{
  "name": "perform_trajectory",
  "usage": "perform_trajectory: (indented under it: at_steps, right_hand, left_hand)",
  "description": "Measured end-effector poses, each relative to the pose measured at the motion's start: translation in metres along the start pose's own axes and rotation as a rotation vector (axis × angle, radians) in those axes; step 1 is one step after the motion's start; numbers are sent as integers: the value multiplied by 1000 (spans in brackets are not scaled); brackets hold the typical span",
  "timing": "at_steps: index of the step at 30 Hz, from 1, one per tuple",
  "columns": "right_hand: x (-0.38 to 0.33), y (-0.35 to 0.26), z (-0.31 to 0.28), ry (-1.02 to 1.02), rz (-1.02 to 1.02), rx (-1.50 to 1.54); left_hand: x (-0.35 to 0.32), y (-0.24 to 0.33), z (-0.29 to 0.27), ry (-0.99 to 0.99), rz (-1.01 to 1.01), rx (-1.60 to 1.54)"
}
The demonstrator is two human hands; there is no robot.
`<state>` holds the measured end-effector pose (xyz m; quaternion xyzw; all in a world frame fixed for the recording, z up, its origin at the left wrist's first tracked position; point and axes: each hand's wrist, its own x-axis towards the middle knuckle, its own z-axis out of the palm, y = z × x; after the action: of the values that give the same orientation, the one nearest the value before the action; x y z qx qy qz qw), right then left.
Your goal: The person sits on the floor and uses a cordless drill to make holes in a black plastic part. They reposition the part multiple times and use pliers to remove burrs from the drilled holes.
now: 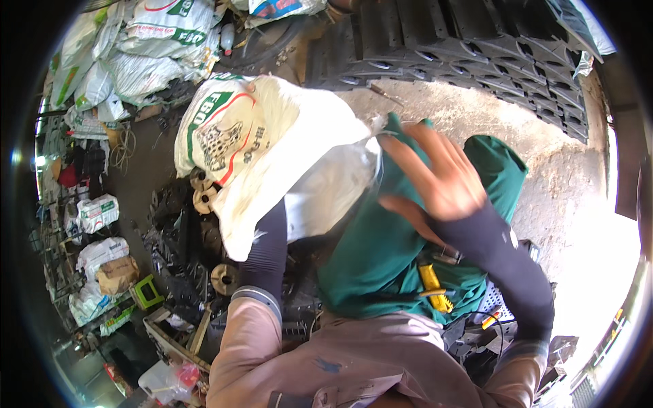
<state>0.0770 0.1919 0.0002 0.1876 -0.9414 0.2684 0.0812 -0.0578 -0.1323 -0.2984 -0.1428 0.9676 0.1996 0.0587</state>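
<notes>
A white woven sack (306, 129) with green and red print stands in front of me, its mouth folded toward me. My left arm in a black sleeve (264, 248) goes into the sack's mouth. The left hand itself is hidden inside, so its fingers do not show. My right hand (445, 178) is spread above my green trouser leg (367, 262), slightly blurred. Its index fingertip is close to the sack's right edge, where thin white strands hang. I see nothing held in it.
Black slatted metal panels (449, 61) lie at the far right. More filled sacks (146, 68) are piled at the far left. Round metal parts (224, 279) and dark scrap lie by my left arm. A yellow tool (434, 289) rests at my right hip. A thin rod (388, 95) lies on the concrete.
</notes>
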Motion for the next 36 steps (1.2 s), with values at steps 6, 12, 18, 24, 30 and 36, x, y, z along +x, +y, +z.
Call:
perform_trajectory:
  at_steps: [6, 12, 18, 24, 30, 36]
  right_hand:
    - [-115, 36, -23, 12, 463, -16]
    - [-142, 38, -13, -66, 518, -80]
    - [-138, 50, -13, -70, 550, -58]
    - [-134, 50, -10, -33, 582, -66]
    - [-133, 51, -6, -44, 600, -94]
    - [-125, 51, 0, -43, 618, -125]
  left_hand:
    - [-2, -30, 20, -65, -19, 117]
    - [-27, -32, 40, -112, 9, 158]
    - [-59, -7, 54, -174, 87, 128]
    - [-81, 5, 67, -234, 133, 110]
    - [-80, 4, 72, -265, 147, 115]
    - [-75, -2, 76, -277, 141, 129]
